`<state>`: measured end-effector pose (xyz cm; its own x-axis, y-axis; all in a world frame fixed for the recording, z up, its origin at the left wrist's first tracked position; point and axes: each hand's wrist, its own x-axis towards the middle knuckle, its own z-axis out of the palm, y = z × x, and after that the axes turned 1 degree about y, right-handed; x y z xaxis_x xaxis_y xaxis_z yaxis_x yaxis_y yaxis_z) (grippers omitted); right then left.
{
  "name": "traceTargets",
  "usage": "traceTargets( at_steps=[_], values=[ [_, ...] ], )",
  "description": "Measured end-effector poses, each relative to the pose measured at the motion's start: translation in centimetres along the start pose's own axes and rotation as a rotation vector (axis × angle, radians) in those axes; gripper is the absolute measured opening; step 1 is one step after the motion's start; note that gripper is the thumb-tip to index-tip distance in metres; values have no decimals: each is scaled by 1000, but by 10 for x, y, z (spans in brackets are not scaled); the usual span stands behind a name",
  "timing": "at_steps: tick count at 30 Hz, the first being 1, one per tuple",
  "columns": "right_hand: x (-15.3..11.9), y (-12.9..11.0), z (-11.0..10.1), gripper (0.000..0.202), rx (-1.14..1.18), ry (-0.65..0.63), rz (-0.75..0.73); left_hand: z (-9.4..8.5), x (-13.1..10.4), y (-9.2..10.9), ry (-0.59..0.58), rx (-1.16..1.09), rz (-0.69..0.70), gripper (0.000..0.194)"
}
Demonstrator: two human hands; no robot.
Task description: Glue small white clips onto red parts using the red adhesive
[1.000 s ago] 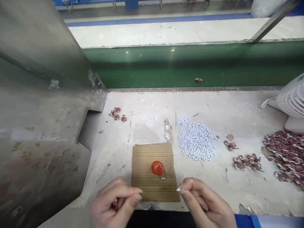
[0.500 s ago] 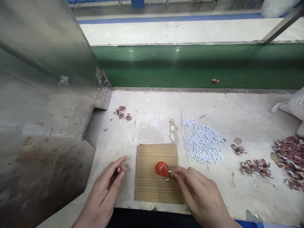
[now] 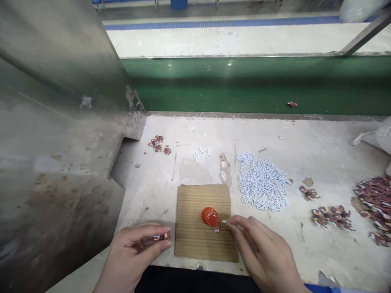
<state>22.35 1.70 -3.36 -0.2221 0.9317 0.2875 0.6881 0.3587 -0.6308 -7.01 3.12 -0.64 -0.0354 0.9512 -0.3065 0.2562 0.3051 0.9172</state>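
two bare hands (image 3: 134,252), a blue sleeve (image 3: 317,288) at the right wrist

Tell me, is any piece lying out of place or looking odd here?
Yes. One small red-brown piece lies alone on the green belt, away from the red-brown heaps on the table. A single white piece lies loose on the cardboard beside the red cap.

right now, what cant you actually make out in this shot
- Head view: the small dark red piece in the left hand; the fingers cover most of it.
- The tiny white piece at the right hand fingertips: too small to tell its shape.
- The dark red pile: cut off by the right edge.
- The white bag: mostly out of frame.
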Motion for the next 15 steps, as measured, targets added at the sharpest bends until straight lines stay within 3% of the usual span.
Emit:
traceTargets(
  at_steps=[3,7,10,15],
  values=[
    [-5,8,-1,13,-49,8,-6,4,-6,5,-29,-84,-69,21],
    [-11,16,3,21,-136,-50,-30,20,-12,17,102,-228,-183,18],
    [-13,16,3,23,-178,-66,-45,25,-11,20,107,-261,-108,18],
    [-13,14,-2,19,-198,-37,-86,27,-9,22,-80,-332,86,34]
  ],
)
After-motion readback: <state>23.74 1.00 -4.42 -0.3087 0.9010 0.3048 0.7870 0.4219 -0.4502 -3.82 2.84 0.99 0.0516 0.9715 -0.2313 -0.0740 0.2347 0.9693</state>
